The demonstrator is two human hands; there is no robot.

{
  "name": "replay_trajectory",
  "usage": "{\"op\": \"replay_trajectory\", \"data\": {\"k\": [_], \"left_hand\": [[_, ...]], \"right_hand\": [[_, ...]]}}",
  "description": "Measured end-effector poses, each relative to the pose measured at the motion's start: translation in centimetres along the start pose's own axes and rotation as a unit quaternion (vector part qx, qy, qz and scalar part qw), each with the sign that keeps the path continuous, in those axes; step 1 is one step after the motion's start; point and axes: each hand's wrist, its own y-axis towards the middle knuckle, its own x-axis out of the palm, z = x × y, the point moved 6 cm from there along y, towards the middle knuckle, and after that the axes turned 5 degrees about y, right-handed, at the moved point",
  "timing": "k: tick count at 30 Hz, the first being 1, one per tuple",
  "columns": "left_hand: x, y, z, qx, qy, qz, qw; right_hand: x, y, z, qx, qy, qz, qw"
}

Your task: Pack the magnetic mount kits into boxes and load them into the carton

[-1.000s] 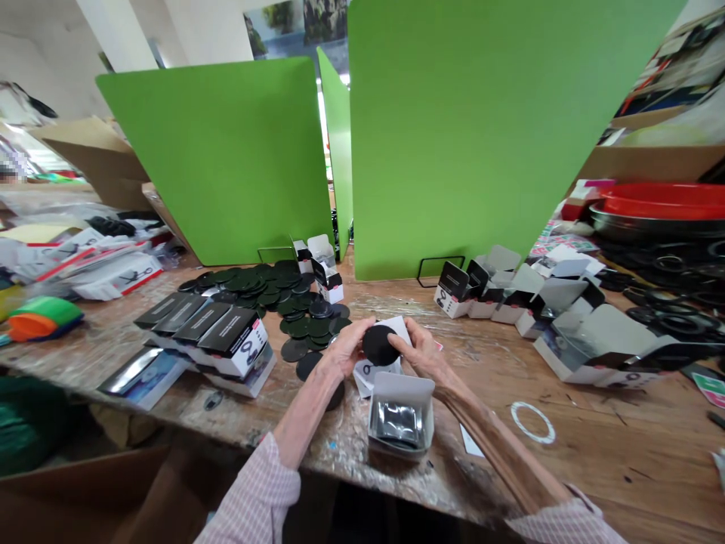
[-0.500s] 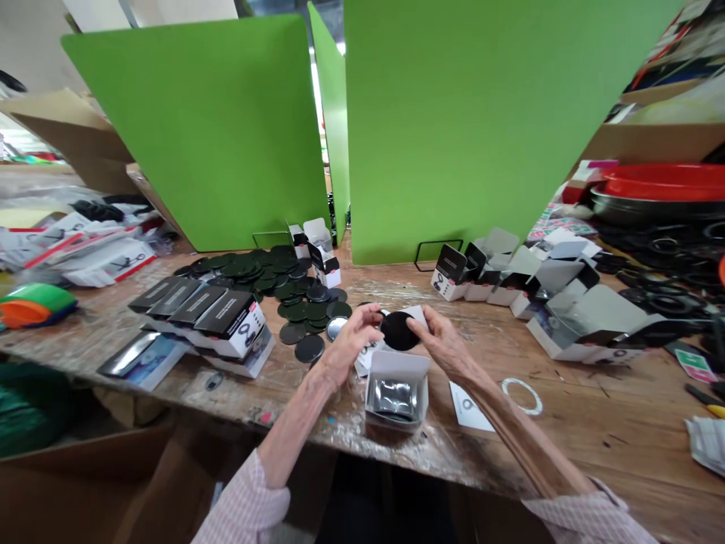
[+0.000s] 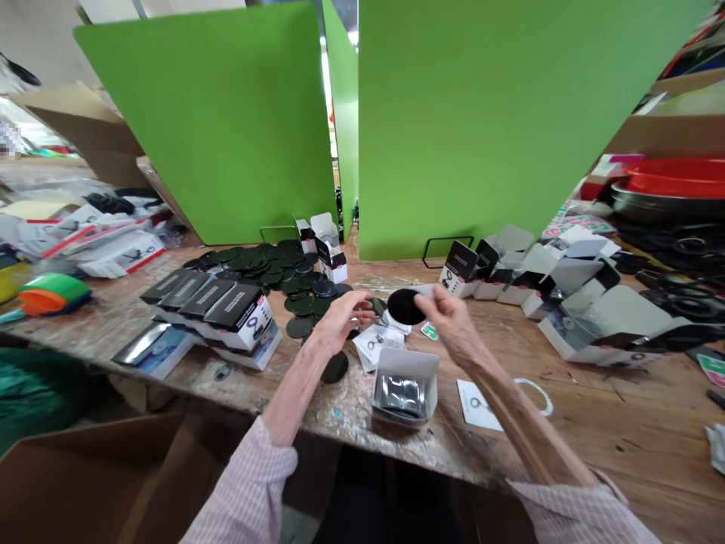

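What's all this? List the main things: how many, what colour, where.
Black disc: one, black, centre
Loose discs: many, dark, left of centre
Open carton: one, pale, front centre
Packet: one, shiny dark, inside open carton
Leaflets: at least two, white, near open carton
Closed boxes: several, black and white, left
Other open boxes: several, black and white, right
Ring: one, white, right
Panels: three, green, back
Table: one, brown, across the view
Left hand: one, bare, near centre
Right hand: one, bare, holding black disc
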Motion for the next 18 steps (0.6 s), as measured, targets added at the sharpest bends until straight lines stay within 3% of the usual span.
{"op": "replay_trajectory", "data": {"k": [2,4,7,10,12,18], "left_hand": [[0.0,-3.3,-1.0,0.054,0.036,-0.019,0.998],[0.8,-6.8,-3.0,0.100,0.088,-0.036,0.990],[2.6,-10.2,-6.5,0.122,0.111,0.009,0.986],[3.9,-10.9,-8.6,0.127,0.091,0.077,0.985],[4.3,-10.6,-8.9,0.125,0.078,0.089,0.985],[4.2,-10.3,-8.6,0.130,0.069,0.067,0.987]], "right_hand": [[-2.4,-2.8,-2.8,-0.035,-0.052,0.064,0.996],[-3.3,-6.1,-5.3,-0.087,-0.127,0.093,0.984],[-0.8,-10.2,-6.4,-0.206,-0.263,0.029,0.942],[2.7,-11.8,-4.2,-0.291,-0.448,-0.018,0.845],[3.8,-11.6,-2.6,-0.298,-0.514,-0.020,0.804],[4.3,-11.4,-2.0,-0.317,-0.511,-0.052,0.798]]}}
